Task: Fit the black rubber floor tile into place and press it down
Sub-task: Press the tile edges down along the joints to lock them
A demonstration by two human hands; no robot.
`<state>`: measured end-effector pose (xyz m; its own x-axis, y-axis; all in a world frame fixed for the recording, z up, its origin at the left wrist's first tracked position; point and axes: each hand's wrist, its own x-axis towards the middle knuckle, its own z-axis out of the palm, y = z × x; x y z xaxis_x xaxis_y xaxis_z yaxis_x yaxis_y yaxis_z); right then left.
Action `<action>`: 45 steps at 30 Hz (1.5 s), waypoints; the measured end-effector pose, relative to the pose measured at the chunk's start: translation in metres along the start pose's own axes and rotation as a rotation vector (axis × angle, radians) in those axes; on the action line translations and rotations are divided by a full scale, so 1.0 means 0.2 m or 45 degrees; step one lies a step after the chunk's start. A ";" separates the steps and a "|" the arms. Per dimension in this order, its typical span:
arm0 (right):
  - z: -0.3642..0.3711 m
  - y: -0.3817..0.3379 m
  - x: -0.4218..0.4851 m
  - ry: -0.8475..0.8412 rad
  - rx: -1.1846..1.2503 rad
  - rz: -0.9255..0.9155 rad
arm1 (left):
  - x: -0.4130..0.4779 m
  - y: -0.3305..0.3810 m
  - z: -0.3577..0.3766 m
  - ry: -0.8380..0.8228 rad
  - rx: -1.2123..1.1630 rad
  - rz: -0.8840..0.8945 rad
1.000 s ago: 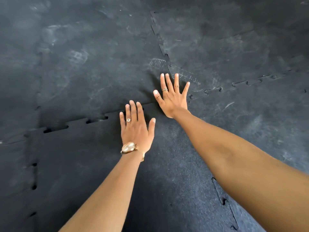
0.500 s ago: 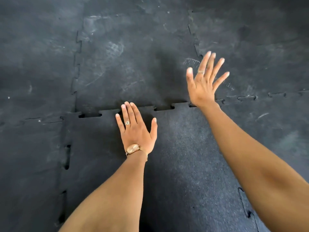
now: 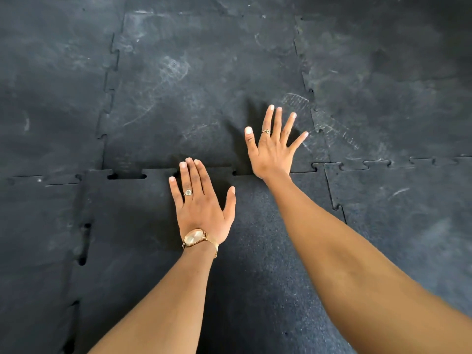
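Observation:
The black rubber floor tile (image 3: 268, 264) lies under my arms, its jigsaw edge meeting the tiles beyond. Small gaps (image 3: 127, 176) show along its far seam and down its left seam. My left hand (image 3: 201, 203), with a ring and a gold watch, lies flat on the tile, fingertips at the far seam. My right hand (image 3: 272, 146) has its fingers spread, the heel of the palm at the seam and the fingers over the scuffed tile beyond (image 3: 194, 103). Whether the right hand's fingers touch that tile I cannot tell. Neither hand holds anything.
Interlocking black rubber tiles cover the whole floor around, with one to the right (image 3: 408, 205), one at the far right (image 3: 383, 72) and one to the left (image 3: 38, 238). Chalky scuffs mark the far ones.
My right hand had lifted off the floor with fingers raised and has come down toward the seam, a little to the left. The left hand stays flat on the tile. The view shifted slightly.

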<state>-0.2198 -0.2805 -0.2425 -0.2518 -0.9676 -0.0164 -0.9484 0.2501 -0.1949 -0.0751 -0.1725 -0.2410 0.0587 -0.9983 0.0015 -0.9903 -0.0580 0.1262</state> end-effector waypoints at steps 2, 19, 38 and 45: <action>-0.01 0.00 0.00 0.015 0.025 0.019 | 0.00 0.00 0.00 -0.001 0.007 0.002; 0.01 -0.01 0.01 -0.048 -0.074 0.079 | -0.03 -0.45 -0.08 -0.018 0.130 0.061; 0.10 -0.46 -0.13 -0.099 -0.119 -0.209 | 0.00 -0.45 -0.08 -0.025 0.019 0.067; 0.08 -0.48 -0.14 -0.126 -0.143 -0.182 | 0.00 -0.49 -0.13 -0.062 0.007 0.151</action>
<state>-0.1186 -0.2771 -0.2390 -0.0984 -0.9907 -0.0938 -0.9900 0.1070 -0.0914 0.0249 -0.1670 -0.2275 -0.0647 -0.9974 -0.0321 -0.9907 0.0604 0.1221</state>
